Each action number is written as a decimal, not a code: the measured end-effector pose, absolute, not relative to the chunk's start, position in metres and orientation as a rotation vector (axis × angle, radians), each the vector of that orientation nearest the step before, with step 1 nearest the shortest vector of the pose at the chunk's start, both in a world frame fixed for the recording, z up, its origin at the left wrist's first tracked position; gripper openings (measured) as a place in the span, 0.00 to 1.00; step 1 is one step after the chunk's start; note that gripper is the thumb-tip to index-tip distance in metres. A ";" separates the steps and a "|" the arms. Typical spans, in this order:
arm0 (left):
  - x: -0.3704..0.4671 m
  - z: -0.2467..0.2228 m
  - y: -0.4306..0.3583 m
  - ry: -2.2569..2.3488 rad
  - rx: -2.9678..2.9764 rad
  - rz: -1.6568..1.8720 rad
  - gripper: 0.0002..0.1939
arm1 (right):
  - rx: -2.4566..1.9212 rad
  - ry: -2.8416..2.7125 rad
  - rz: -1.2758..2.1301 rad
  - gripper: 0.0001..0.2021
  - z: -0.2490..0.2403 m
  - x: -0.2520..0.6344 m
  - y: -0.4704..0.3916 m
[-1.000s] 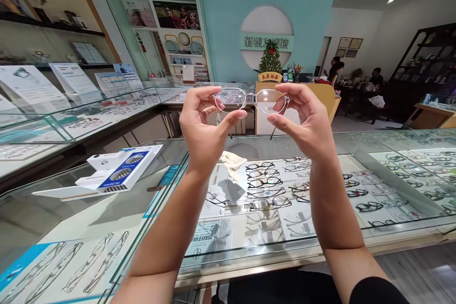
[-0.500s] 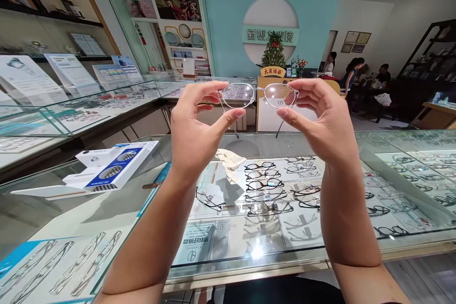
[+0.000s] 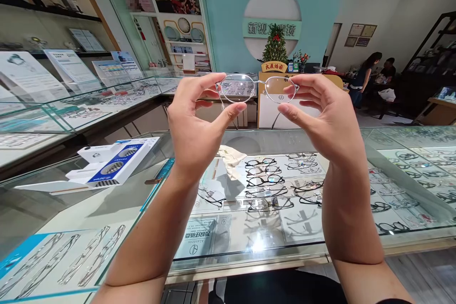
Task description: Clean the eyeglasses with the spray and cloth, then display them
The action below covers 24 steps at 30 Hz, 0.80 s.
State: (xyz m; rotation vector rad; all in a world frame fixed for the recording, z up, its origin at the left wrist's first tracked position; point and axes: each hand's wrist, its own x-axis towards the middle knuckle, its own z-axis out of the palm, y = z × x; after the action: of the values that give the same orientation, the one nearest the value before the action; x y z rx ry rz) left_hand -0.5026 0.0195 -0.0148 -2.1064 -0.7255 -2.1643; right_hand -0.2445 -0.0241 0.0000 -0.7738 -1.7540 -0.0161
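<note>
A pair of thin silver-framed eyeglasses (image 3: 260, 82) is held up in front of me, above the glass counter, with its lenses upright and its temples pointing away and down. My left hand (image 3: 199, 109) pinches the left rim between thumb and fingers. On the other side, my right hand (image 3: 320, 111) grips the right rim near its hinge, thumb below and fingers above. Below the hands, a cream cloth (image 3: 231, 159) lies crumpled on the counter. Several dark-framed glasses (image 3: 265, 180) sit in rows under the glass.
The glass display counter (image 3: 249, 259) spans the front. A white and blue box-like display (image 3: 117, 161) stands on it at left. More showcases (image 3: 117, 99) run along the left wall. Far right, two people (image 3: 366, 78) are near a chair with a white bag (image 3: 387, 95).
The eyeglasses have tipped slightly and risen a little in view, still held in both hands. In the background, one person has moved out of sight and another stands more upright.
</note>
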 end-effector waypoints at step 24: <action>-0.493 -0.021 0.020 -0.665 -1.859 -2.111 0.28 | -0.773 -1.786 0.010 0.24 -0.003 -0.244 -0.006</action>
State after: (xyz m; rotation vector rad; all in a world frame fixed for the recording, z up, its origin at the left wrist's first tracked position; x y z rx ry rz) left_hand -0.4930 0.0205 -0.0215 -1.8588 -0.6653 -2.1105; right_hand -0.2437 -0.0057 -0.0029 -0.7727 -1.7858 0.0104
